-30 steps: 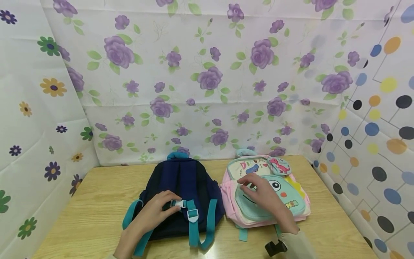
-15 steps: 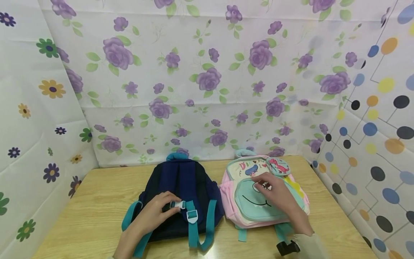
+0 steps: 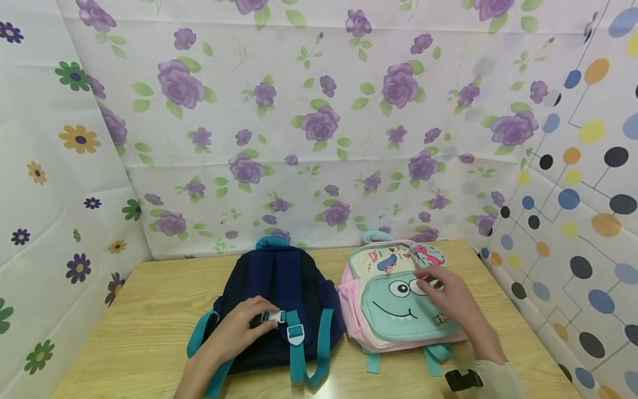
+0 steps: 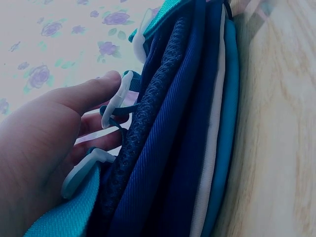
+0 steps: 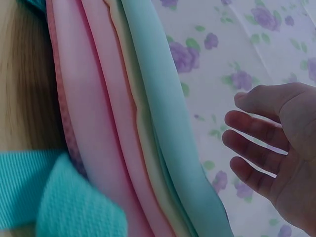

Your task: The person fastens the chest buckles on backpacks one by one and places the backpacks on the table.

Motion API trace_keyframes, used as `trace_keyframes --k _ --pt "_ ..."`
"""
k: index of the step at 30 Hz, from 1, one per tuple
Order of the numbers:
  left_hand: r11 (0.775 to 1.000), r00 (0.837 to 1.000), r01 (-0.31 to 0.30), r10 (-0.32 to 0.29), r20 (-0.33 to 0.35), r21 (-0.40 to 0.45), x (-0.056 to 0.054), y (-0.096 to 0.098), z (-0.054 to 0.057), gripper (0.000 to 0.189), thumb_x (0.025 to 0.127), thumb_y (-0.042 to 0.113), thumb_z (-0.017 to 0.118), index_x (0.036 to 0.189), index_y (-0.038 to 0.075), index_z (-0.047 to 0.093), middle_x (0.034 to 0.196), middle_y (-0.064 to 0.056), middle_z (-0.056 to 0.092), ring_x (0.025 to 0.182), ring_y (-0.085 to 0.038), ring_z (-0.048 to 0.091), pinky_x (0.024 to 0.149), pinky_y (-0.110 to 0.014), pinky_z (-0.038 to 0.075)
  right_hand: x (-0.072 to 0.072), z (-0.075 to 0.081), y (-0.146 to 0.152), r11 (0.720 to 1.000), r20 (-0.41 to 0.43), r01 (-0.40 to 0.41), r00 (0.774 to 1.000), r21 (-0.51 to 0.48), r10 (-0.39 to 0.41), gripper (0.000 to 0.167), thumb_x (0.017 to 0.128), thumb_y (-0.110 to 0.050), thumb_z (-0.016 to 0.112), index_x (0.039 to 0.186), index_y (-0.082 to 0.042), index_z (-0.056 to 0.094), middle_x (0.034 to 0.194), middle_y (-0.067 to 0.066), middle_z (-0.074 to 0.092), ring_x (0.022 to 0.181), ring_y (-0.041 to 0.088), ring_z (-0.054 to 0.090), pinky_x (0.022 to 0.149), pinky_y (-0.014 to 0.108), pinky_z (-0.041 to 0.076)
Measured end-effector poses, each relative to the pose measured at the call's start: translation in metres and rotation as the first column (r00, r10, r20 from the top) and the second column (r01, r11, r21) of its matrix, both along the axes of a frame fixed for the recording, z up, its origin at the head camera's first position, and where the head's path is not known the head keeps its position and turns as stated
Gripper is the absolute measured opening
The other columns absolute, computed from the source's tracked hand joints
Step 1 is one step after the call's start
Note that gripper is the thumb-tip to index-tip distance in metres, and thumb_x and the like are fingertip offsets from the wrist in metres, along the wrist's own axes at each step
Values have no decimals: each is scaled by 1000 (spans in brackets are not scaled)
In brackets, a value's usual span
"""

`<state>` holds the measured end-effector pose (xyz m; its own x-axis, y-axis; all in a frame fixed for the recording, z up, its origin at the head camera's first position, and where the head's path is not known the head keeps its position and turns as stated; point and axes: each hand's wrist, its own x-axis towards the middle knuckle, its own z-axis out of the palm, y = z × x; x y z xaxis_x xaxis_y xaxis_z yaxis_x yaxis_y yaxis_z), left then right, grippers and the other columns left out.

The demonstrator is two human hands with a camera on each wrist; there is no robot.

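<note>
A navy backpack lies back side up on the table, its straps facing me. My left hand pinches the white plastic buckle of its chest strap. In the left wrist view the thumb lies against the buckle, and other fingers show behind it. To the right lies a pink and mint backpack with a cartoon dinosaur face. My right hand hovers over its right part, fingers loosely bent and holding nothing. The right wrist view shows that hand apart from the bag's mint front.
Teal straps with a white strap adjuster hang from the navy backpack toward the front. Short mint straps stick out below the pink bag. Patterned cloth encloses the wooden table at the back and sides.
My right hand has moved to the right across the pink and mint backpack, uncovering the cartoon face's mouth and one eye. The left hand stays at the buckle.
</note>
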<state>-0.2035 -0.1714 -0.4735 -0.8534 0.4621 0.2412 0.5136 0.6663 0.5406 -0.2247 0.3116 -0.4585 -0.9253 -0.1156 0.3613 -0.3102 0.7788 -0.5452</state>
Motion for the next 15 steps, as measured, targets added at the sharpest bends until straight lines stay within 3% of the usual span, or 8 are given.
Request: trace_keyframes --k 15 --pt "1000 1000 21 -21 11 11 -3 0 -3 25 94 45 63 116 33 68 111 23 60 103 -5 60 88 -31 53 4 -14 38 996 13 89 996 -18 -89 22 99 -27 63 115 -13 71 110 2 70 91 5 58 75 21 51"
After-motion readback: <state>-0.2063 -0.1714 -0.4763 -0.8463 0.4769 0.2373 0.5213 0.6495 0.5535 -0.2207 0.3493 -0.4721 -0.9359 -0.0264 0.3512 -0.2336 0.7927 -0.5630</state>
